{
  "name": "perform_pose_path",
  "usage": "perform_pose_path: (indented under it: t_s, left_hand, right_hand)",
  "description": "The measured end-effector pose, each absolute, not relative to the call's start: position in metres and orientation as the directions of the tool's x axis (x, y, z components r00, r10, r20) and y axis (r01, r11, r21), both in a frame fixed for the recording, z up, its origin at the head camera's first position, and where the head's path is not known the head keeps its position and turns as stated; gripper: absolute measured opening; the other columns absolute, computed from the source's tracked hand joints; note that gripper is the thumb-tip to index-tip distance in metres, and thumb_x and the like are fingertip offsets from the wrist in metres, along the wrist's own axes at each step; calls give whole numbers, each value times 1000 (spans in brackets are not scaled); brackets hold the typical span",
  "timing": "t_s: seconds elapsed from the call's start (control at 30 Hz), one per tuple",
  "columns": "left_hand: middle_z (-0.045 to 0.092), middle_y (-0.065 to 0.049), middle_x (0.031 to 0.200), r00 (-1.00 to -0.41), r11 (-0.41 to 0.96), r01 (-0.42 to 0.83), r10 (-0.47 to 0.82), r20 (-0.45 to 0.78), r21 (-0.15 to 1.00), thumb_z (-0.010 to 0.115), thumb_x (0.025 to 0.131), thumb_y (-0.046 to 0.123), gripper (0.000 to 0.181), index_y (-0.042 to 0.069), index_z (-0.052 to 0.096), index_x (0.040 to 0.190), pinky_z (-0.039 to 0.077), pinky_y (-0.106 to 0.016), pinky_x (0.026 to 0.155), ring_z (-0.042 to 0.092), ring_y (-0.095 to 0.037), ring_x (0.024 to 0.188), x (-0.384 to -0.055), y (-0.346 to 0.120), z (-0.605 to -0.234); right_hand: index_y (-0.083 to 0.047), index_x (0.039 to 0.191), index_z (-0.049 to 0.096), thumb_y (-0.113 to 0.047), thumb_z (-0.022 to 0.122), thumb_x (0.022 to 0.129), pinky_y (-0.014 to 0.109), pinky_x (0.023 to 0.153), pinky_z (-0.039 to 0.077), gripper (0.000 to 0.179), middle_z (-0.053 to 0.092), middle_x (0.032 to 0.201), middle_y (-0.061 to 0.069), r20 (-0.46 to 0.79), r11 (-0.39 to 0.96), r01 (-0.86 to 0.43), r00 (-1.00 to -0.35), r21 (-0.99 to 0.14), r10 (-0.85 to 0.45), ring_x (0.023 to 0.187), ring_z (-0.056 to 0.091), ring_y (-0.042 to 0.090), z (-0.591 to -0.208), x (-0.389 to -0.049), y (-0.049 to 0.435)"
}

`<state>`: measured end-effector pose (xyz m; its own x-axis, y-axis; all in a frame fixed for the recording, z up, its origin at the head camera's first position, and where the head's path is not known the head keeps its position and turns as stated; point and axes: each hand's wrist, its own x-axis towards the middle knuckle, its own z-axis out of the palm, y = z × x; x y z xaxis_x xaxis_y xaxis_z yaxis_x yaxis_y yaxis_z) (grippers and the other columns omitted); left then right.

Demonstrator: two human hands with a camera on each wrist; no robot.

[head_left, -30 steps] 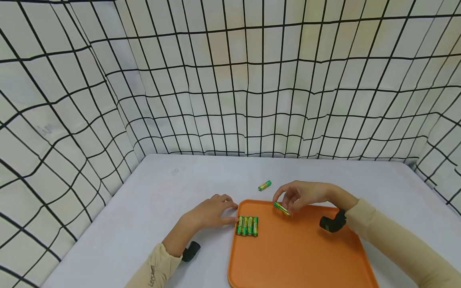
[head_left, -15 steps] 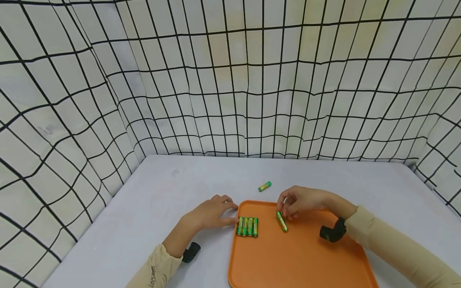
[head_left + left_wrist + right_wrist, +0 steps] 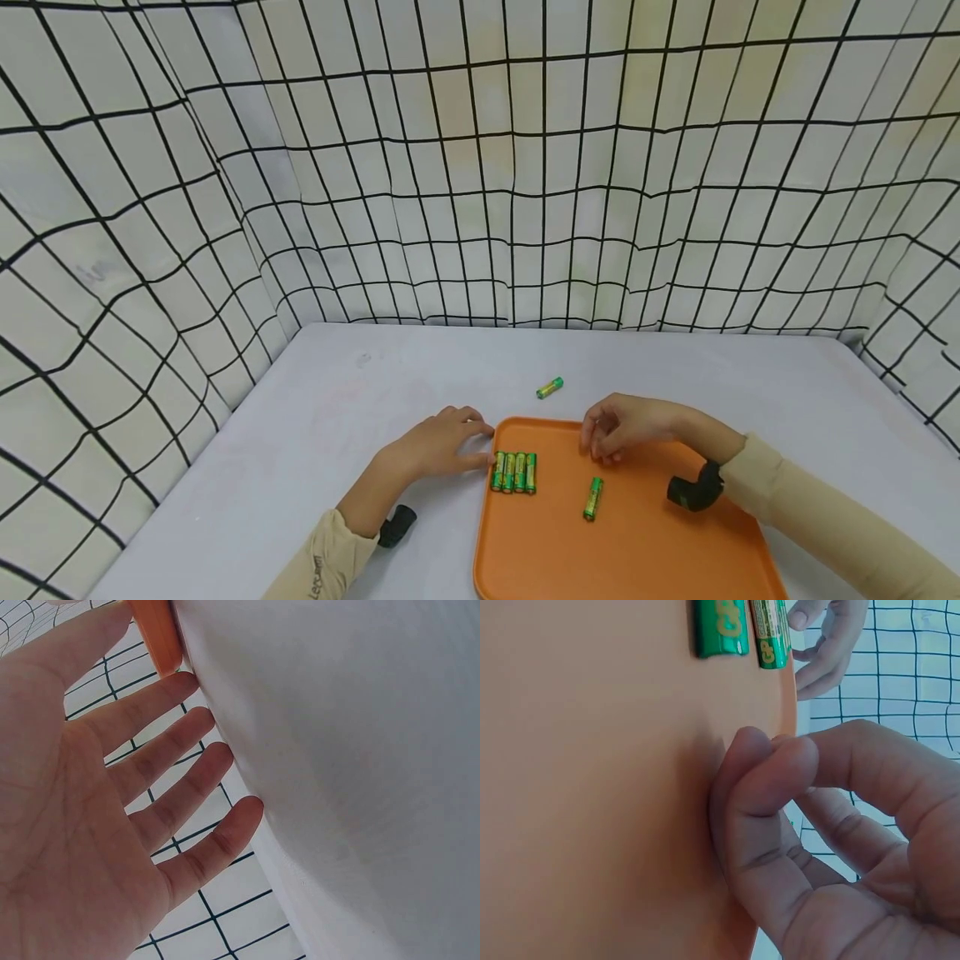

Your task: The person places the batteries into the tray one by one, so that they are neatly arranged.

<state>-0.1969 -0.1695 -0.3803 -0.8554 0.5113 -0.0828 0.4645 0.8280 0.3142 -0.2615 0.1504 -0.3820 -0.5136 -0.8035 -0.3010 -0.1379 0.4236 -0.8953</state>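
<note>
My left hand (image 3: 435, 446) rests at the left rim of the orange tray (image 3: 615, 542), fingers spread. In the left wrist view the fingertips touch the white tabletop, and the thumb is at the tray's side. Just inside that rim stands a row of several green AAA-type batteries (image 3: 514, 472), side by side. One loose green battery (image 3: 593, 499) lies on the tray, just in front of my right hand (image 3: 633, 427). This hand is over the tray's far edge, fingers curled and thumb against them, holding nothing. In the right wrist view, two batteries (image 3: 721, 626) show at the top.
Another green battery (image 3: 550, 387) lies on the white table (image 3: 360, 400) beyond the tray's far edge. Black netting (image 3: 480, 196) over white panels encloses the table at the back and sides. A dark wrist camera (image 3: 695, 487) sits at the right cuff.
The right hand has let go of the battery it held. That battery has rolled toward the near side of the tray and turned more upright in view. The left hand has stayed put.
</note>
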Motion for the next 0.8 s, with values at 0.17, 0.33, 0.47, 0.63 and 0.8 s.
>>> perform_pose_path:
  t_s: [0.17,0.33,0.47,0.63,0.8]
  left_hand:
    - [56,-7,130,-857,831,461,508,-85,311,66,92,41,44,14,64,126,43,-49,101,50,-28,119,-197,-169,-381]
    - [56,-6,129,-857,832,462,508,-85,308,66,92,41,44,14,64,126,43,-48,101,50,-27,118,-198,-169,-383]
    - [56,-6,129,-855,828,466,512,-81,312,66,92,41,44,14,64,126,43,-49,101,50,-27,118,-198,-170,-384]
    - [56,-7,129,-856,828,465,511,-81,312,66,92,41,44,14,64,126,43,-49,101,50,-28,118,-197,-170,-383]
    - [56,-7,129,-858,832,461,507,-83,308,66,92,41,44,14,64,126,43,-48,101,50,-28,119,-196,-169,-381]
  right_hand:
    - [10,104,64,1,63,91,24,64,52,16,67,83,8,-296,406,-146,-475,-902,-829,68,59,13,-383,-255,153]
    - [9,107,65,3,65,88,22,67,51,21,66,89,12,-264,375,-209,-418,-903,-869,74,59,12,-382,-250,155]
    - [5,110,67,-1,71,86,19,69,50,25,65,92,13,-249,366,-256,-394,-895,-885,80,58,9,-384,-249,154]
    - [1,112,69,-4,72,86,16,64,46,27,64,88,2,-230,359,-311,-382,-880,-895,74,55,7,-387,-249,151]
    - [3,113,68,-3,71,87,14,61,43,27,63,85,-1,-196,331,-342,-373,-879,-907,69,53,4,-388,-248,149]
